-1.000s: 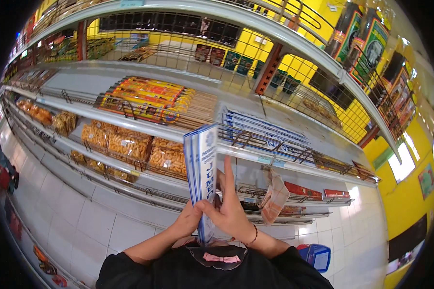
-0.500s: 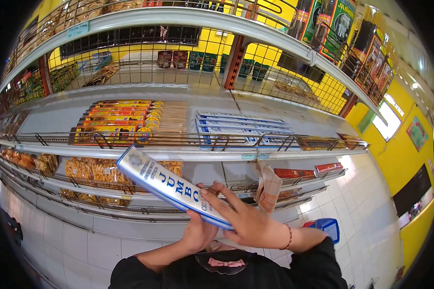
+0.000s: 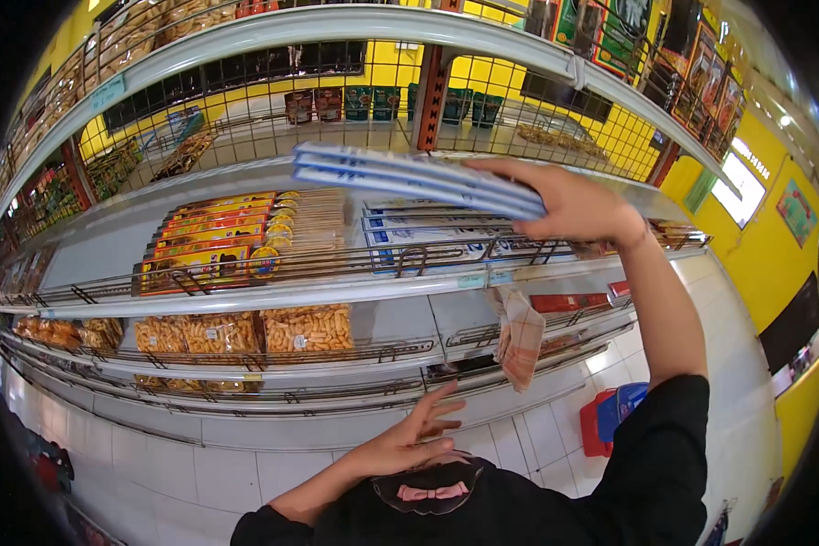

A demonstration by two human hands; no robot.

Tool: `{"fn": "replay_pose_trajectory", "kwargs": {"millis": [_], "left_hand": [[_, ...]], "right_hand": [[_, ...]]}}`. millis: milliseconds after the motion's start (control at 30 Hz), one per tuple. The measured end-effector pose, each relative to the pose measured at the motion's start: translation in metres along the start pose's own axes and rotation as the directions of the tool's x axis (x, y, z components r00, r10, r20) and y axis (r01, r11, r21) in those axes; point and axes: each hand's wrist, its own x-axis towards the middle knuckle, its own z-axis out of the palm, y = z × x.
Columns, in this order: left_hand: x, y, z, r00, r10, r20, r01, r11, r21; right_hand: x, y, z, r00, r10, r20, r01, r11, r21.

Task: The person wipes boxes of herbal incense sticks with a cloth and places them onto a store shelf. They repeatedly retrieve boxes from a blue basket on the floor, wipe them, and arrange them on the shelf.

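Note:
My right hand (image 3: pixel 578 205) is closed round one end of a small stack of long, flat white-and-blue packs (image 3: pixel 409 182). It holds them tilted in the air above the shelf, over a row of similar white-and-blue packs (image 3: pixel 446 238) lying there. My left hand (image 3: pixel 405 439) hangs low in front of my body, its fingers apart, with nothing in it. Left of the row lie several yellow-and-red packs with thin sticks (image 3: pixel 214 237) spread in an overlapping line.
A wire rail (image 3: pixel 191 280) runs along the shelf's front edge. Below are bags of orange snacks (image 3: pixel 308 328) and a hanging checked cloth (image 3: pixel 520 338). A wire mesh (image 3: pixel 255 118) rises behind the shelf. Red and blue baskets (image 3: pixel 601 420) stand on the tiled floor at right.
The packs have gone from both hands in front of my body up over the shelf in my right hand alone. My left hand has let go and dropped lower.

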Motion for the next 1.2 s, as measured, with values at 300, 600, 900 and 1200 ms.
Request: {"fn": "replay_pose_trajectory", "kwargs": {"millis": [300,600,900,1200], "left_hand": [[-0.033,-0.051,-0.026,0.878,-0.189,-0.44,0.202,0.979,-0.016],[-0.056,0.04,-0.013,0.596,0.226,-0.771,0.001,0.96,0.281],[0.015,0.181,-0.039,0.658,0.577,-0.484,0.218,0.47,0.855],[0.112,0.22,-0.126,0.88,0.237,-0.412,0.397,0.113,0.911]], "right_hand": [[0.036,0.113,0.007,0.976,0.034,0.215,-0.037,0.999,0.01],[0.066,0.17,0.027,0.936,-0.146,0.32,0.08,0.974,0.213],[0.054,0.181,0.028,0.886,-0.062,0.46,-0.199,0.844,0.499],[0.061,0.187,0.031,0.924,-0.128,0.359,-0.094,0.836,0.54]]}}
